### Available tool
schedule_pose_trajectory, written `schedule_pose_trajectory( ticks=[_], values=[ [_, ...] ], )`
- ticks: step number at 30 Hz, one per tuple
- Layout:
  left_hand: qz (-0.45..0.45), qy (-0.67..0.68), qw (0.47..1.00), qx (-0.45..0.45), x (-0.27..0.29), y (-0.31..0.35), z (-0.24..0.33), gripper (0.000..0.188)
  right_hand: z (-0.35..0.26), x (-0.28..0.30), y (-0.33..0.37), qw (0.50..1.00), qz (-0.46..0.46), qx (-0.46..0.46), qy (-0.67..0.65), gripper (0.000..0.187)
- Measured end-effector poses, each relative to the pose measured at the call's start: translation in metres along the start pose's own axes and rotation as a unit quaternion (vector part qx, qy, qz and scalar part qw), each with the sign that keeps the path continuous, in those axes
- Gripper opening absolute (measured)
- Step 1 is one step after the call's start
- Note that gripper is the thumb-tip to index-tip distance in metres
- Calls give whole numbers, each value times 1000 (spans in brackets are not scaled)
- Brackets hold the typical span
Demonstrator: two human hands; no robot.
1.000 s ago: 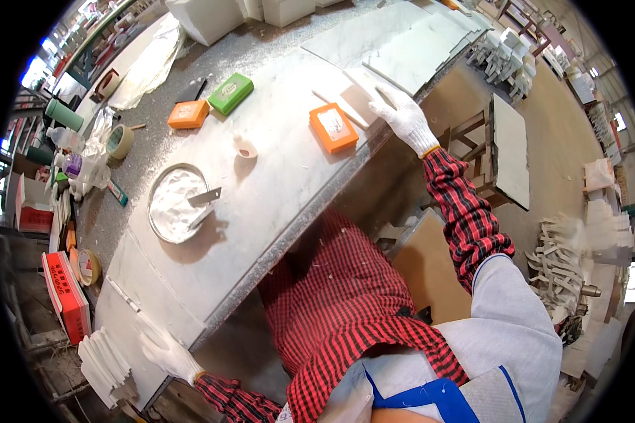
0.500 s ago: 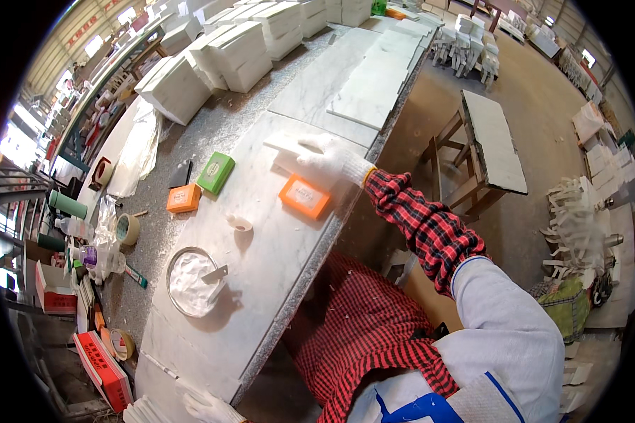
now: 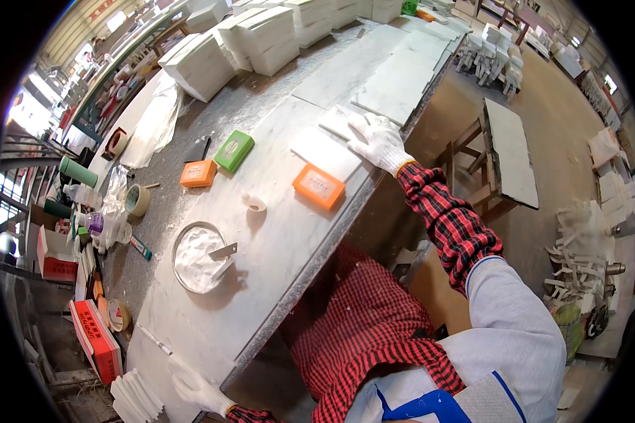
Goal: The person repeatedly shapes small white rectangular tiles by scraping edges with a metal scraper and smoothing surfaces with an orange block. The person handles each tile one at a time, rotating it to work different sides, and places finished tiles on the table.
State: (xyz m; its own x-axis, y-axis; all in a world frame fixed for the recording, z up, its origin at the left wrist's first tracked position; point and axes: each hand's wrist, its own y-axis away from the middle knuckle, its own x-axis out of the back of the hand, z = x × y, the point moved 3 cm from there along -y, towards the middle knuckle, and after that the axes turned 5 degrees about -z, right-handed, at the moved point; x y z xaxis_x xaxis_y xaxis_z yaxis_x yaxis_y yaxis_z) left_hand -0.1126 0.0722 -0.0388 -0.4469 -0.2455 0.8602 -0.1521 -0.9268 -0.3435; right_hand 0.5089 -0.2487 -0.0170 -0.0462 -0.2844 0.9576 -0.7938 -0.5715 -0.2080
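My right hand (image 3: 379,143), in a white knit glove, is over the near end of a small white marble tile (image 3: 336,120), its thumb and fingers about the edge. A second white tile (image 3: 326,156) lies closer to me, apart from the hand. Beside that tile sits an orange box (image 3: 319,186). At the lower left, my left hand (image 3: 195,387), gloved too, rests on the marble tabletop (image 3: 261,310) with its fingers stretched out and nothing visible in them. Near its fingertips lies a thin white stick (image 3: 154,340). Thin white strips (image 3: 135,398) are stacked left of it.
A bowl of white paste (image 3: 200,259) with a scraper (image 3: 223,251) stands mid-table, near a small pale bottle (image 3: 253,204). Green (image 3: 234,151) and orange boxes (image 3: 198,173) sit farther back. White block stacks (image 3: 203,68) line the far side; a wooden stand (image 3: 508,155) is at right.
My right hand has moved away from me and right with one tile, which now lies apart from the other. My left hand stays low at the left; the view has shifted slightly.
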Motion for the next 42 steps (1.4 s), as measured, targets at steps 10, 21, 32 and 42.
schedule_pose_trajectory(
  ticks=[10,21,32,42],
  values=[
    [158,43,977,-140,10,-7,-41,47,-47,51,89,946,117,57,-297,51],
    [-178,311,888,-289,24,125,241,74,-237,-3,192,643,-218,-49,-732,48],
    [-561,651,482,170,-32,150,243,49,-213,-24,173,581,-261,-140,-758,50],
    [-489,744,397,224,-36,155,233,46,-200,-26,222,568,-324,-62,-754,45]
  ],
)
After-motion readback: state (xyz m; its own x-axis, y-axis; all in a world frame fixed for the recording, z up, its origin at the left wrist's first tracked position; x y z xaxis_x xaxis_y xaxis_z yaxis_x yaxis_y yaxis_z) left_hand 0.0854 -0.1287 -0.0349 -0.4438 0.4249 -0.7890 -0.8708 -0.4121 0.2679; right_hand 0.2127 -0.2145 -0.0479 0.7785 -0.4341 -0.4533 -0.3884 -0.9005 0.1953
